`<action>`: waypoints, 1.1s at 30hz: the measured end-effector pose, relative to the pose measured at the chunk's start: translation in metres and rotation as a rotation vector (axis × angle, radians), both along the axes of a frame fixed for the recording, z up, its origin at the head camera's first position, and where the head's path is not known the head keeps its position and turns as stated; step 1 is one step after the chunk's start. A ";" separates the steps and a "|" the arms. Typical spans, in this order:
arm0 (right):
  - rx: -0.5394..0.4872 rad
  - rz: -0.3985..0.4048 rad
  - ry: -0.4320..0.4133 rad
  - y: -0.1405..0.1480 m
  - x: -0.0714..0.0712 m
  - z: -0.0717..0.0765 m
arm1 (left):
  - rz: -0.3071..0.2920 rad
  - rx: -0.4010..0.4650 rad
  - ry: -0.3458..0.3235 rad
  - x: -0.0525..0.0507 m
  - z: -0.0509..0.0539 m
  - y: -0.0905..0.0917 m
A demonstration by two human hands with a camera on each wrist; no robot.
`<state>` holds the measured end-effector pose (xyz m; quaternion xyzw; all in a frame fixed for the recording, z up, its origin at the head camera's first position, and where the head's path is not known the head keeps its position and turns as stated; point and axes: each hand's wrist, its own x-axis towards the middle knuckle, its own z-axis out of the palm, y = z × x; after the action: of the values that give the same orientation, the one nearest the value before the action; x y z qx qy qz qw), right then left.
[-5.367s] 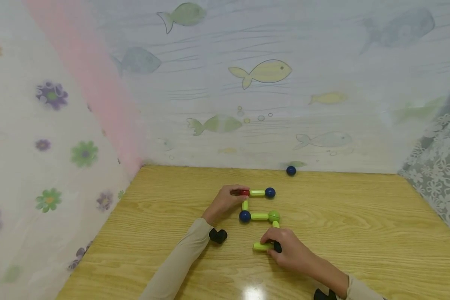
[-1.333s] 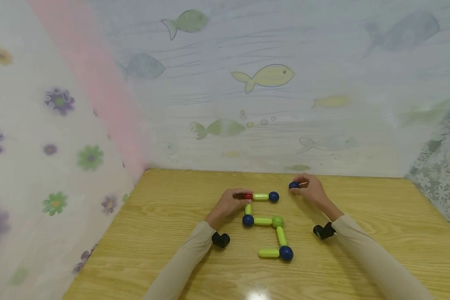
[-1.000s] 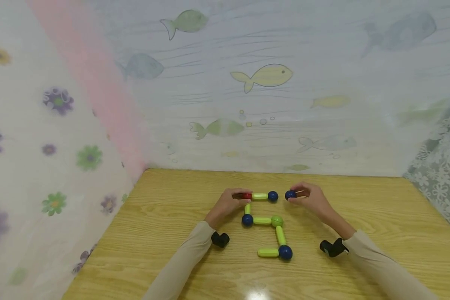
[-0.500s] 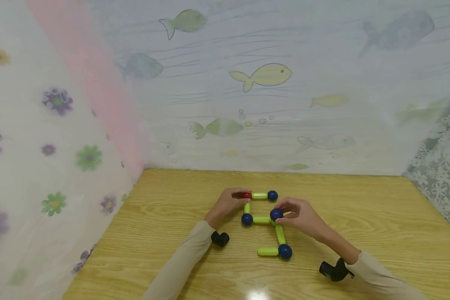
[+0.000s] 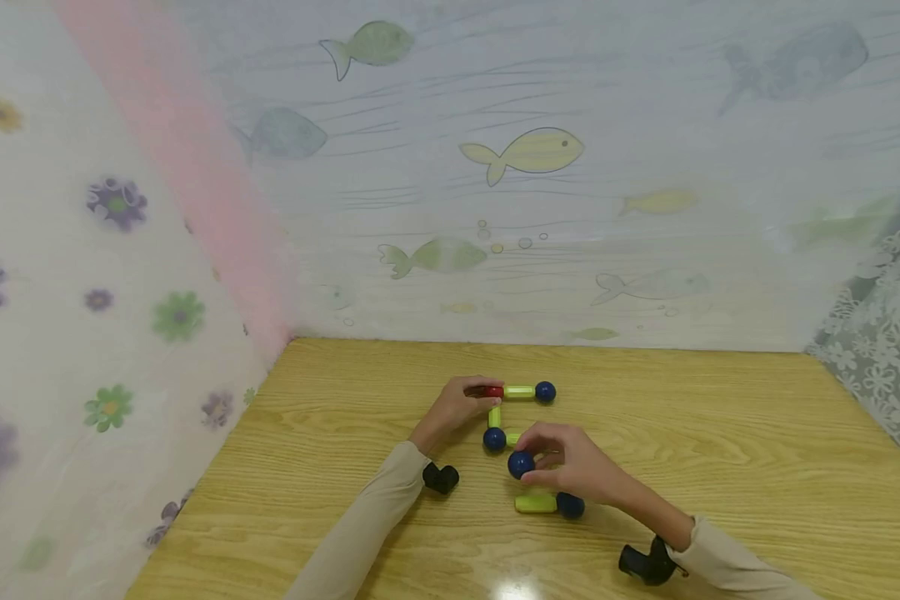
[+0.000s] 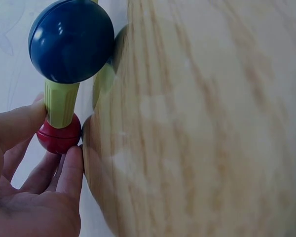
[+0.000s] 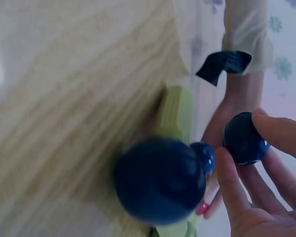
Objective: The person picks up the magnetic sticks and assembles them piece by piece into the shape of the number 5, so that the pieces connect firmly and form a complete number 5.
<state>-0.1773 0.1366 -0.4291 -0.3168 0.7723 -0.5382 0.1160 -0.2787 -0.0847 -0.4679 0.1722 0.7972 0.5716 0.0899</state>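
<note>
At the corner of a zigzag of yellow-green rods and balls, my left hand pinches a red ball. From that ball one rod runs right to a blue ball, and another comes down to a second blue ball. My right hand holds a loose blue ball between thumb and fingers, above the lower part of the chain. Below it lies the end rod, joined to a blue ball. The green ball is hidden behind the right hand in the head view.
The chain lies on a wood-grain table. A fish-patterned wall covering rises behind it, with a flowered covering at the left. Each wrist wears a black camera mount, such as the right one.
My right hand has let go of the chain's lower end, picked up the loose blue ball at the back and brought it forward and left. The left hand stays on the red ball.
</note>
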 end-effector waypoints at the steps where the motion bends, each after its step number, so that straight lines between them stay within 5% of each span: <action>1: 0.004 0.008 -0.005 -0.002 0.001 -0.001 | -0.001 0.004 0.002 0.000 0.000 0.000; 10: 0.037 0.040 -0.029 -0.014 0.009 -0.010 | -0.007 -0.001 -0.005 0.001 0.002 -0.001; 18: 0.104 0.068 0.052 -0.024 0.013 -0.016 | -0.006 -0.015 -0.005 0.001 0.002 -0.001; 29: 0.282 0.152 0.374 -0.026 0.015 -0.017 | -0.011 -0.013 -0.008 0.003 0.003 0.000; 33: 0.285 0.161 0.416 -0.026 0.016 -0.018 | -0.018 -0.001 0.005 0.004 0.004 0.000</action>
<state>-0.1614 0.1109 -0.4467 -0.4615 0.8198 -0.3365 0.0408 -0.2748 -0.0849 -0.4642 0.1807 0.7962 0.5698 0.0931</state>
